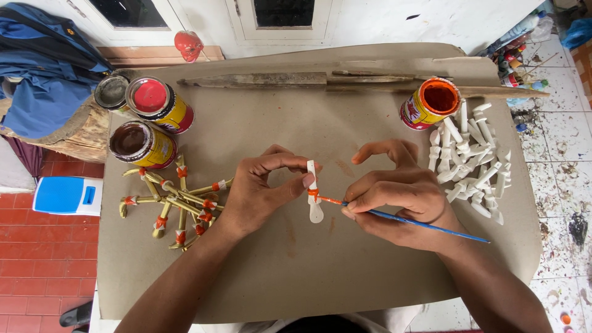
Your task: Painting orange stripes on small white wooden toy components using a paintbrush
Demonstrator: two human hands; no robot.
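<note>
My left hand [259,191] pinches a small white turned wooden piece [314,206] upright between thumb and fingers. Around its middle runs an orange painted band. My right hand [404,197] grips a thin blue paintbrush [425,225], and its orange tip touches that band. An open can of orange paint [430,103] stands beyond my right hand. Beside it, to the right, lies a heap of several unpainted white pieces [472,157]. Left of my left hand lies a pile of gold pieces with orange bands [179,200].
Brown cardboard [296,271] covers the work surface. A red paint can [160,105], a brown paint can [142,143] and a loose lid [111,91] sit at the back left. Wooden slats [345,80] lie along the far edge. Blue cloth [43,68] is heaped at left.
</note>
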